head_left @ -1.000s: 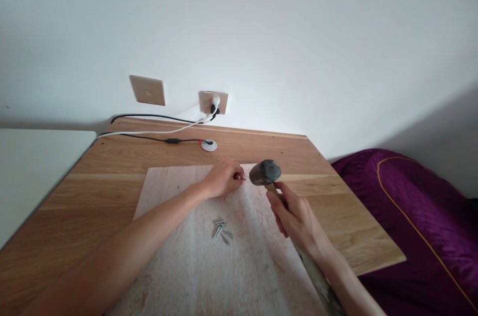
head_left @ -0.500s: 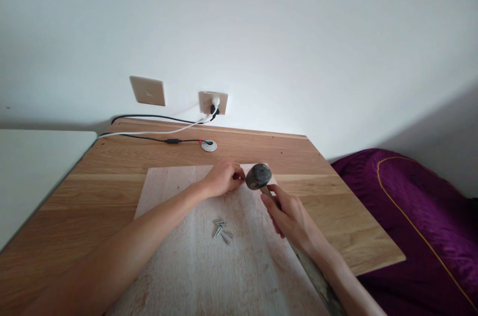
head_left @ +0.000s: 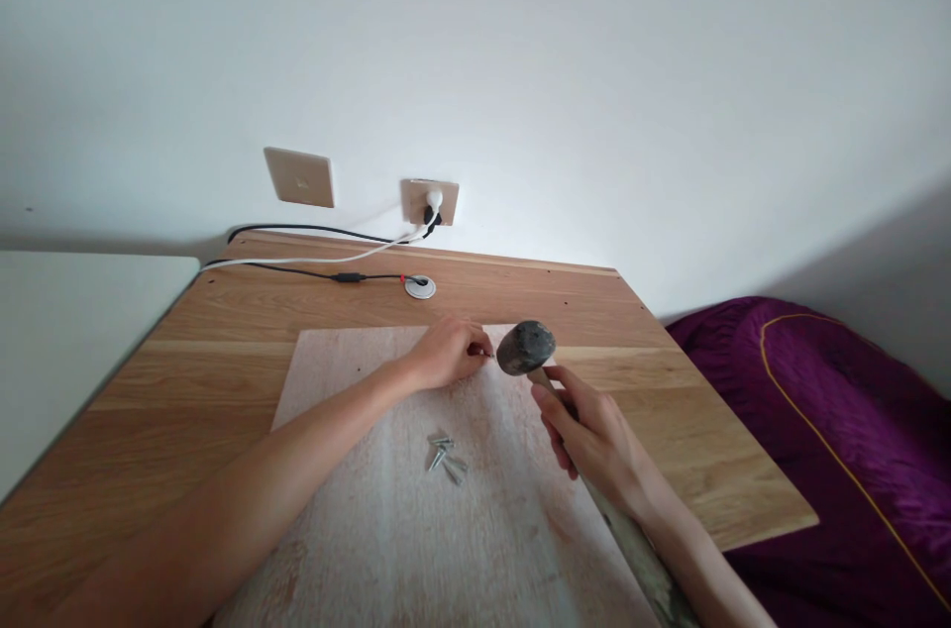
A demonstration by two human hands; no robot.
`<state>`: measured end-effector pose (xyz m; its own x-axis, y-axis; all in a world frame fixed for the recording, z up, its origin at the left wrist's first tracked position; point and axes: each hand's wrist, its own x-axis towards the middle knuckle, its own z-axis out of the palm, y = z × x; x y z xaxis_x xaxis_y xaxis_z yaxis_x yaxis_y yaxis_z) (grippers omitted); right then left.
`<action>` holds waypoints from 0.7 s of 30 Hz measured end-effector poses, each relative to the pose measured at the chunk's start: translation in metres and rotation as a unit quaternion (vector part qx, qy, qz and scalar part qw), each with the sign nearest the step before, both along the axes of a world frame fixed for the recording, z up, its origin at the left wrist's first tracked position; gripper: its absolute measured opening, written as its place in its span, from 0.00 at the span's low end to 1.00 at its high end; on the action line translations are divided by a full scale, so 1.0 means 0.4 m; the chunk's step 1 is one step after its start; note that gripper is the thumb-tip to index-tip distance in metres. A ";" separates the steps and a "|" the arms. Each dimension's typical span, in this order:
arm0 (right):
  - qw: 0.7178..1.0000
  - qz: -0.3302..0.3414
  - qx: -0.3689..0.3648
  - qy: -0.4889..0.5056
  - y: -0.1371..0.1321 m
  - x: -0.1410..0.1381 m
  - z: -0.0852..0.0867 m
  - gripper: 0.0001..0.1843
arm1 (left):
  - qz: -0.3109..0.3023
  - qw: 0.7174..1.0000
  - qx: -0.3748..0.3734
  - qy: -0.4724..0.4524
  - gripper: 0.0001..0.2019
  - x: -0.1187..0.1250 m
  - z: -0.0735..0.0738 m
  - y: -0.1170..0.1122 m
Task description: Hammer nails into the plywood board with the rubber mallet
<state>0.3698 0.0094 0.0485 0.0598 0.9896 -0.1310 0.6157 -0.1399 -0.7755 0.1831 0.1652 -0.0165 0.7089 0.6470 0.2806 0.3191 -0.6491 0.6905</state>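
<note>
My right hand (head_left: 586, 425) is wrapped around the wooden handle of a mallet (head_left: 527, 348) with a rounded black head. The head hangs above the far right part of a pale, whitish wooden board (head_left: 386, 549). Resting on that board, my left hand (head_left: 451, 352) pinches a small nail (head_left: 491, 357) close to the mallet head; the fingers hide most of it. Several loose silvery nails (head_left: 445, 457) lie in a small heap nearer to me, at the middle of the board.
Under the board is a brown wooden tabletop (head_left: 654, 390). Toward the wall, black and white cables (head_left: 312, 261) run to a socket (head_left: 432, 202). A white panel (head_left: 89, 331) stands at the left, and purple fabric (head_left: 839, 400) lies at the right.
The mallet head has shifted slightly right, away from my left fingers, opening a small gap. My left hand keeps its pinch at about the same spot on the board.
</note>
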 end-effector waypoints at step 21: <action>1.000 0.001 0.016 -0.001 0.001 -0.013 -0.009 0.25 | 0.017 1.000 0.007 0.000 0.08 0.001 0.006 -0.011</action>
<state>0.3646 0.0099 0.0447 0.0580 0.9935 -0.0982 0.6169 -0.1130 -0.7789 0.1835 0.1606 -0.0141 0.6871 0.6663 0.2898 0.3411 -0.6480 0.6810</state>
